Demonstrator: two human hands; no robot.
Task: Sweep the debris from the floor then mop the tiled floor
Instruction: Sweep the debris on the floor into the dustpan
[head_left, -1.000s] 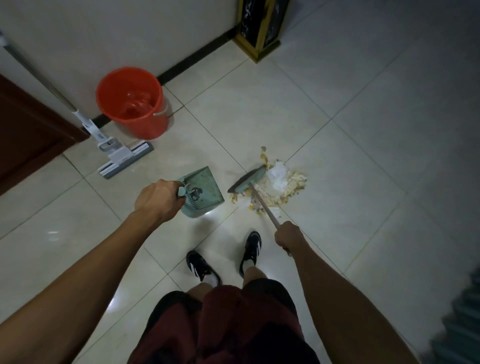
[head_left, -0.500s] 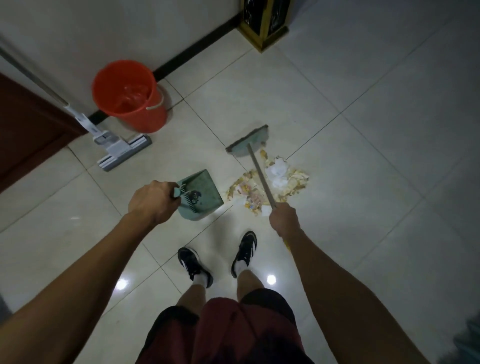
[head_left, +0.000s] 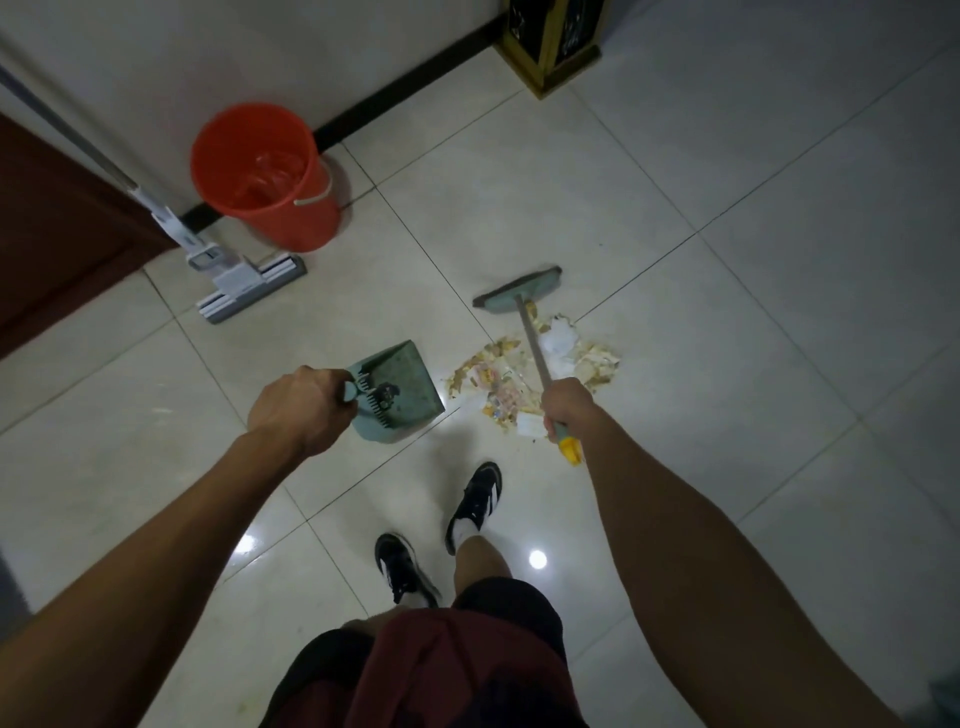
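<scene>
A pile of torn paper and yellowish debris (head_left: 524, 382) lies on the pale tiled floor (head_left: 701, 441), just ahead of my feet. My right hand (head_left: 567, 402) grips the handle of a teal broom; the broom head (head_left: 519, 297) rests on the floor beyond the far edge of the pile. My left hand (head_left: 298, 408) holds the handle of a teal dustpan (head_left: 402, 389), which sits on the floor left of the debris with its mouth toward the pile. A small dark clump clings to the comb teeth at the pan's handle end.
An orange bucket (head_left: 270, 179) stands by the wall at upper left, with a flat mop (head_left: 249, 286) leaning beside it. A dark wooden door (head_left: 57, 234) is at far left. A gold-edged stand (head_left: 550, 47) sits at the top. My black shoes (head_left: 472, 499) are below the pile.
The broom head went from the near left edge of the pile to the floor beyond its far side. My right hand moved forward over the debris. The dustpan stayed roughly in place.
</scene>
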